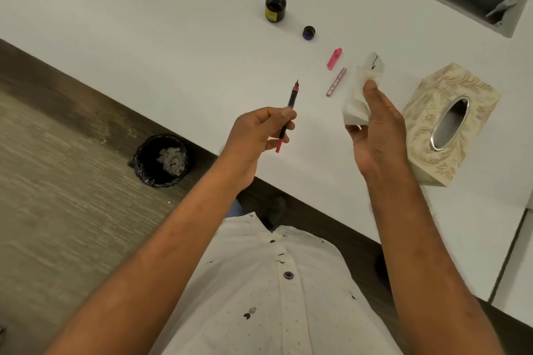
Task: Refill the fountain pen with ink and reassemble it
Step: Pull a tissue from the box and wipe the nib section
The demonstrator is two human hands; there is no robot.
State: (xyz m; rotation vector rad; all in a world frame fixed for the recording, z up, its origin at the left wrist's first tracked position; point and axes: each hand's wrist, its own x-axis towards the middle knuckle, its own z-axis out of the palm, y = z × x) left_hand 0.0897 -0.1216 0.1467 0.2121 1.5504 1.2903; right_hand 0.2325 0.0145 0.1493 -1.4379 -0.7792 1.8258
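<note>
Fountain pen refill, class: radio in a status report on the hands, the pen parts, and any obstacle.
Left hand grips nib section. Right hand holds ink-marked tissue. Ink bottle uncapped; barrel, cap on table. Nothing in the way.

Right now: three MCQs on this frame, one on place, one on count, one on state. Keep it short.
1. Where is the bottle cap?
A. on the ink bottle
B. on the table beside it
C. in the bin

2. How many pink pen parts lie loose on the table?
A. one
B. two
C. four

3. The tissue in the right hand is:
A. clean
B. ink-marked
C. in the tissue box

Key: 1 B, the bottle mouth is open. 2 B, pen cap and barrel. 3 B, dark streak near its top.
</note>
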